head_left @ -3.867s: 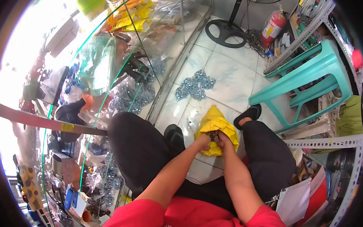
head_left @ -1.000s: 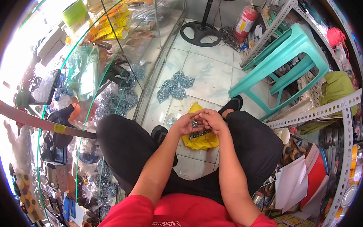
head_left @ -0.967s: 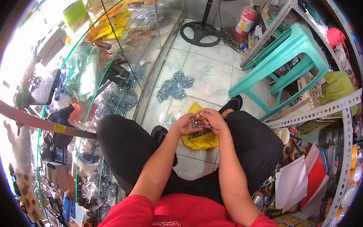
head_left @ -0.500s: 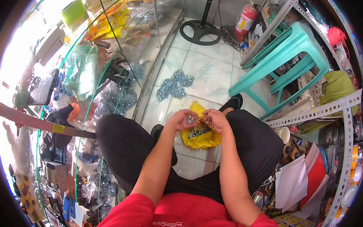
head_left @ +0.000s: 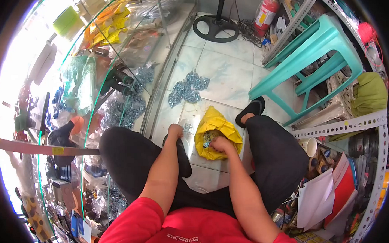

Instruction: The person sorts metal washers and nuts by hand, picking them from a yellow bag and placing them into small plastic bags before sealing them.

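A yellow plastic bag (head_left: 229, 134) stands open on the tiled floor between my feet, with small shiny metal pieces (head_left: 208, 137) inside. My right hand (head_left: 221, 144) reaches into its mouth, fingers curled at the pieces; the fingertips are hidden. To the left of the bag, my left hand (head_left: 175, 130) is closed, beside a small clear packet of metal pieces (head_left: 188, 127) that seems to hang from its fingers. Several similar packets (head_left: 189, 88) lie in a pile on the floor farther ahead.
A glass display case (head_left: 153, 95) with packed goods runs along the left. Ahead are a fan base (head_left: 216, 28) and a fire extinguisher (head_left: 266, 15). A green plastic stool (head_left: 270, 89) and a metal shelf frame (head_left: 340, 128) stand at the right.
My hands were together above the yellow bag and have moved apart. The left went left with the packet, while the right went down into the bag. The view has shifted slightly.
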Tool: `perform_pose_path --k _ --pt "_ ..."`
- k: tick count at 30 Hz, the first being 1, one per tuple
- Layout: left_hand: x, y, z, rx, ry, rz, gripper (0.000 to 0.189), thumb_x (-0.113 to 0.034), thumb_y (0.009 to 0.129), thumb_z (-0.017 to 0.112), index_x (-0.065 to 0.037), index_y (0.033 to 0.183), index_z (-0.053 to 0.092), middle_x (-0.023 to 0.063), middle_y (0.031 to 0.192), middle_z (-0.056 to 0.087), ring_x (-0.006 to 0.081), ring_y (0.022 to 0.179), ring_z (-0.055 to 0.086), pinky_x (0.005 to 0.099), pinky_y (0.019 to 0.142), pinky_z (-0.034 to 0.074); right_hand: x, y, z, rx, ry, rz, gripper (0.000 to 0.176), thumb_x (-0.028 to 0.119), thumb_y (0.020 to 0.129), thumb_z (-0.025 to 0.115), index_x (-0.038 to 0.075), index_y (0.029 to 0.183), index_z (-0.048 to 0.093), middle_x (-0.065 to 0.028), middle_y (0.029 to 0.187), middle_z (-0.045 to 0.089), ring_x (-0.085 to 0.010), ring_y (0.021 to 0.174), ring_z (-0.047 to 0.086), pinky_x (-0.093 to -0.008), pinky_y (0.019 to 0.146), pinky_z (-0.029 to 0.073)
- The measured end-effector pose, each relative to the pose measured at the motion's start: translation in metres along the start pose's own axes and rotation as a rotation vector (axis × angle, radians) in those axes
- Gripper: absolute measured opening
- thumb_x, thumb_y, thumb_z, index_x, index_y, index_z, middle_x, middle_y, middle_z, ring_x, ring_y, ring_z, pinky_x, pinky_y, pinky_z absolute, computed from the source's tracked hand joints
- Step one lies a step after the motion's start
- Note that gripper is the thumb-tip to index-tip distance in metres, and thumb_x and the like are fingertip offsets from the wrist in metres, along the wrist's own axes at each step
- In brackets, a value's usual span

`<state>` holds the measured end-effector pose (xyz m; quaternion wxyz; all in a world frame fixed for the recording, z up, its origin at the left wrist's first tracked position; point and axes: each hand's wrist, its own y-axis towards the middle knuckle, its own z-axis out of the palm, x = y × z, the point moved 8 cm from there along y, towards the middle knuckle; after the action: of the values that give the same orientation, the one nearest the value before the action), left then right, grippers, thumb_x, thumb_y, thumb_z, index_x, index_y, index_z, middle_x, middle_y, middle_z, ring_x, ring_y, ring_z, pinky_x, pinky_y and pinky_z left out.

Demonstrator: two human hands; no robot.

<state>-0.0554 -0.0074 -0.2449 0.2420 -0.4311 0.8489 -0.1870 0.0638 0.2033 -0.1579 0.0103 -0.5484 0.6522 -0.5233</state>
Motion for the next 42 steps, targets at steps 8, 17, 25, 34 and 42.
perform_pose_path --k 8,17,25,34,42 --pt "0.022 -0.011 0.004 -0.443 -1.074 -0.514 0.026 -0.01 0.075 0.06 -0.007 0.098 0.071 0.0124 0.089 0.07 0.026 0.078 0.067 0.035 0.069 0.054 0.002 0.024 -0.011 -0.449 -0.051 0.021 0.029 0.018 0.078 0.062 0.0 0.1 0.068 -0.0223 0.102 0.066 -0.0393 0.102 0.061 -0.0422 0.091 0.046" --pt "0.003 -0.055 -0.056 -0.515 -1.383 -0.672 0.018 -0.01 0.085 0.056 -0.003 0.099 0.064 0.0093 0.079 0.064 0.0172 0.058 0.063 0.0301 0.047 0.049 0.01 0.036 0.015 -0.765 -0.233 -0.028 0.043 0.016 0.079 0.061 0.001 0.119 0.059 -0.0242 0.123 0.055 -0.0413 0.119 0.047 -0.0509 0.103 0.035" --pt "-0.048 -0.049 -0.038 0.254 -1.381 -0.565 0.024 -0.019 0.085 0.057 0.002 0.096 0.062 0.0138 0.081 0.065 0.0275 0.067 0.067 0.0375 0.056 0.056 0.027 0.037 0.023 -0.586 -0.59 -0.086 0.035 0.021 0.088 0.049 0.003 0.114 0.064 -0.0238 0.119 0.059 -0.0384 0.112 0.054 -0.0517 0.092 0.041" --pt "-0.162 -0.108 -0.062 0.887 -1.417 -0.107 0.042 -0.033 0.094 0.052 0.001 0.118 0.058 0.0192 0.115 0.064 0.0271 0.097 0.066 0.0378 0.072 0.056 0.002 0.044 0.011 -0.335 -0.306 -0.101 0.038 0.025 0.09 0.051 0.005 0.121 0.059 -0.0177 0.119 0.063 -0.032 0.11 0.06 -0.0401 0.09 0.047" --pt "-0.148 -0.057 -0.011 0.286 -1.805 -0.357 0.034 -0.031 0.099 0.043 -0.003 0.116 0.052 0.0117 0.102 0.061 0.0257 0.087 0.062 0.0402 0.076 0.056 -0.015 0.03 0.022 0.233 1.251 0.069 0.017 0.015 0.092 0.055 0.006 0.104 0.063 -0.0028 0.089 0.064 -0.0108 0.07 0.058 -0.0219 0.062 0.05"
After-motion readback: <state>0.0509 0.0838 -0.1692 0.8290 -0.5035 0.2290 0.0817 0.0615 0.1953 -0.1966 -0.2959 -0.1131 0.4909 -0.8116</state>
